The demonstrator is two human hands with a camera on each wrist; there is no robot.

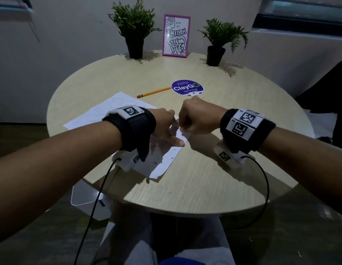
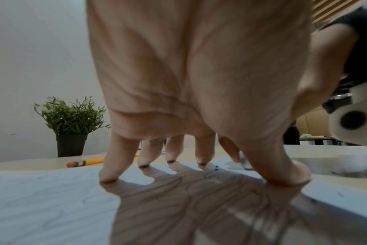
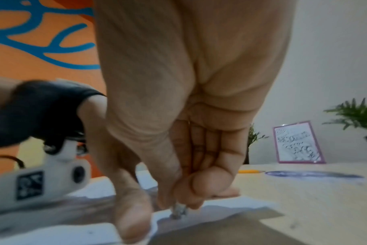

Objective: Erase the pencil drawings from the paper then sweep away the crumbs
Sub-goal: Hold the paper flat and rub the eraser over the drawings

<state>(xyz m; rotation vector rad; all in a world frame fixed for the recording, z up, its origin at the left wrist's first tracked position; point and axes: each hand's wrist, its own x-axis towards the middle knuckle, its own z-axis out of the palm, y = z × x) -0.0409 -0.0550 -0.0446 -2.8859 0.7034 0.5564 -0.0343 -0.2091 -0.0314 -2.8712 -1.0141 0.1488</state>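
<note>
2 hands meet near the centre of the head view, over the right end of a white paper (image 1: 101,113) that lies on a round table (image 1: 223,169) of pale wood. The left hand (image 1: 164,129) is spread wide, and its fingertips (image 2: 108,177) and thumb press down on the sheet with the palm lifted off it, as the left wrist view shows. The right hand (image 1: 196,119) is curled into a loose fist with the knuckles up, and its fingers pinch a small grey eraser (image 3: 178,211) whose lower end touches the paper just beside the left thumb. In the right wrist view this eraser is blurred, so its shape cannot be told well. Faint curved pencil lines (image 2: 52,199) are seen on the paper, and some small dark crumbs (image 1: 173,158) lie on its near right part.

Both wrists carry black bands with white blocks that bear black square codes, and a black cable hangs from each.

In the upper centre of the head view lies a round purple sticker (image 1: 187,87) with the word "ClayGO" and smaller lines that are too small to read. A yellow pencil (image 1: 154,92) with a pink end lies left of it, its tip touching the sticker. At the far edge stand 2 potted plants (image 1: 134,29) and, between them, a pink frame (image 1: 176,36) with black bubble letters that I cannot read.
</note>
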